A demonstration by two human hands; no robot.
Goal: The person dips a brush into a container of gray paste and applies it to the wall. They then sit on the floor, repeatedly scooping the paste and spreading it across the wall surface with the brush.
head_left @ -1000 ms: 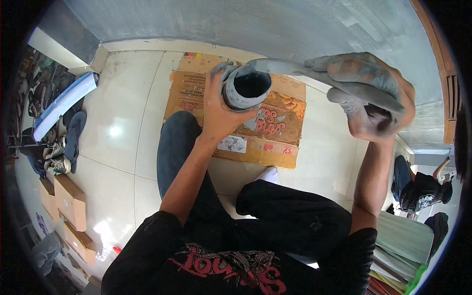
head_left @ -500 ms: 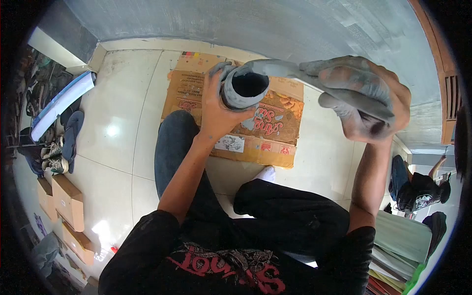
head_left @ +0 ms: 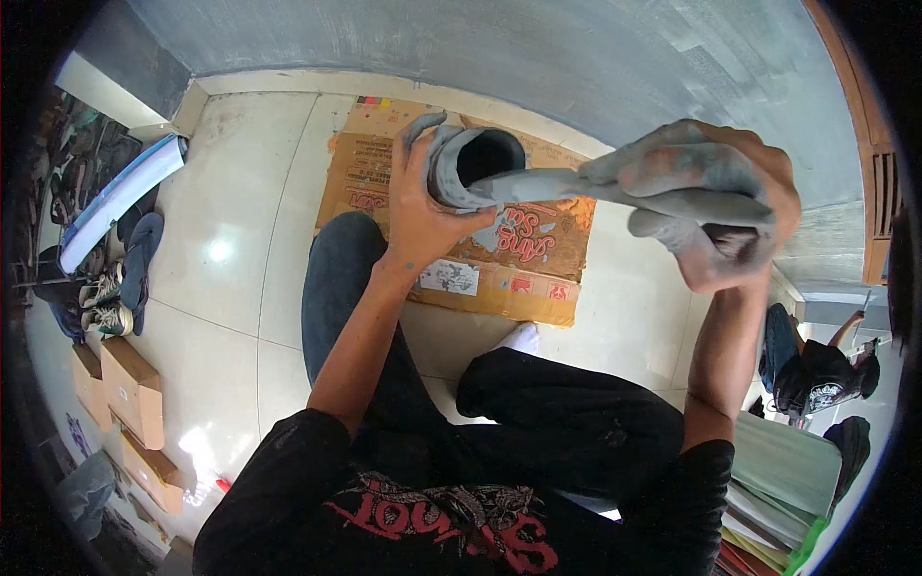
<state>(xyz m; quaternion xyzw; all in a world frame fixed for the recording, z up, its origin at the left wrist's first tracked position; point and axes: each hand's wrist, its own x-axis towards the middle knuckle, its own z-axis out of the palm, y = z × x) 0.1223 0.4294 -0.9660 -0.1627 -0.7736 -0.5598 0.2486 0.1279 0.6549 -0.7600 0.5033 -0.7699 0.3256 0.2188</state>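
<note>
My left hand [head_left: 415, 221] is wrapped around a hollow cylinder [head_left: 444, 175] smeared with grey paste, its dark round opening turned up towards me. A flat, grey-coated spatula-like tool [head_left: 538, 184] reaches across from the right, its tip at the lower rim of the opening. The handle of the tool is closed inside my right hand [head_left: 706, 192], whose fingers are covered in grey paste. Under both hands, a flattened cardboard sheet [head_left: 538, 302] lies on the floor, spotted with grey smears.
A grey-painted wall [head_left: 461, 48] runs along the far side. Sneakers [head_left: 108, 302] and cardboard boxes [head_left: 133, 389] line the left. To the right, a person in black [head_left: 831, 374] has one arm raised near a pale green stack [head_left: 783, 461]. Light tiles [head_left: 216, 221] cover the floor.
The tool's tip has moved down from the upper rim of the cylinder to its lower rim, with my right hand slightly lower. The cylinder is tilted a little differently in my left hand.
</note>
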